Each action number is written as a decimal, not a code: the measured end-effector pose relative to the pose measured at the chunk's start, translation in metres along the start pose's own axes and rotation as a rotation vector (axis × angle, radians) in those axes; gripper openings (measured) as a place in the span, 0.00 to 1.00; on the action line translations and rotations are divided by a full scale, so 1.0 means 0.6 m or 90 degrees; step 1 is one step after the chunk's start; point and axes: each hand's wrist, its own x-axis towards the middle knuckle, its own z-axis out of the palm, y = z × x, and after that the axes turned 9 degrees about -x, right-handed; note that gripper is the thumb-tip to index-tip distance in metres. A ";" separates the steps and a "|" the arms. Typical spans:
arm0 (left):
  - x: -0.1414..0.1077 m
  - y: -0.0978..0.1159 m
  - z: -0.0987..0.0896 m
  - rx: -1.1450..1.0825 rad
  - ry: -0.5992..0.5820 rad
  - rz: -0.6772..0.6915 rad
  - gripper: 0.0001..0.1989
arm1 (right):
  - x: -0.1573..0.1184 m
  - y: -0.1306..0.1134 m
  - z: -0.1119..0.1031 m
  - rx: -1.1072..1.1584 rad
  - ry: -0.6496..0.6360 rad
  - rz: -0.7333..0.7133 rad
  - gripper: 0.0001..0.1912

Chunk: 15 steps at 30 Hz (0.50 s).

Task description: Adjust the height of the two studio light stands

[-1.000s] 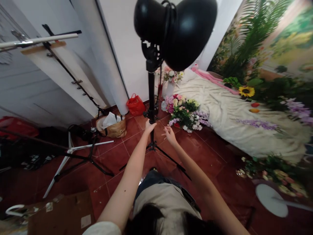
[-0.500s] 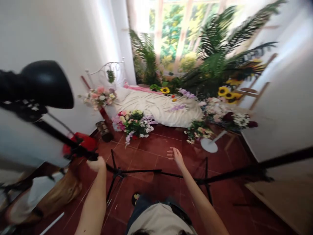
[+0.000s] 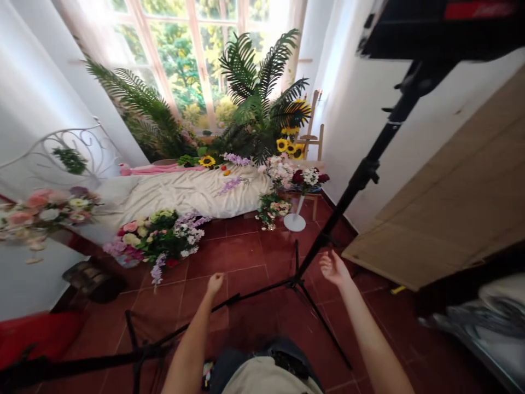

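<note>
My left hand (image 3: 216, 282) hangs over the tiled floor with its fingers curled in. Nothing shows in it. Just right of a black light stand's pole (image 3: 348, 196), my right hand (image 3: 333, 267) is raised, its fingers loosely bent and apart. It holds nothing and does not visibly grip the pole. The stand's tripod legs (image 3: 321, 318) are spread on the floor between my arms, and a black lamp head (image 3: 443, 30) tops the pole. Another black stand (image 3: 94, 358) reaches in from the lower left.
Beyond my hands, a bed with a cream cover (image 3: 197, 191) stands under the window. Flower bunches (image 3: 164, 235), a small white round-based stand (image 3: 294, 221) and palm fronds (image 3: 254, 98) surround it. A tan panel (image 3: 430, 208) leans at the right; a red object (image 3: 41, 336) lies left.
The view has swung right. My left hand has let go of the left light stand and moved toward the middle. My right hand is now beside the right stand's pole.
</note>
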 end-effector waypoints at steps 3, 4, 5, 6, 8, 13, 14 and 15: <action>-0.008 0.079 0.182 -0.070 -0.218 0.094 0.05 | -0.005 -0.047 -0.004 0.012 -0.025 -0.014 0.11; -0.020 0.110 0.238 -0.109 -0.323 0.147 0.07 | -0.006 -0.058 -0.004 0.015 -0.030 -0.022 0.12; -0.035 0.142 0.292 -0.141 -0.415 0.193 0.08 | -0.005 -0.067 -0.005 0.012 -0.037 -0.030 0.13; -0.055 0.174 0.343 -0.167 -0.489 0.246 0.09 | -0.005 -0.074 -0.007 -0.001 -0.046 -0.036 0.14; -0.102 0.237 0.432 -0.209 -0.565 0.342 0.14 | -0.002 -0.087 -0.012 -0.046 -0.061 -0.041 0.15; -0.207 0.340 0.576 -0.290 -0.568 0.431 0.21 | 0.002 -0.108 -0.022 -0.028 -0.096 -0.007 0.12; -0.219 0.349 0.592 -0.298 -0.544 0.442 0.19 | 0.003 -0.110 -0.022 -0.008 -0.102 0.003 0.11; -0.227 0.355 0.605 -0.303 -0.514 0.449 0.17 | 0.003 -0.111 -0.022 0.009 -0.105 0.011 0.11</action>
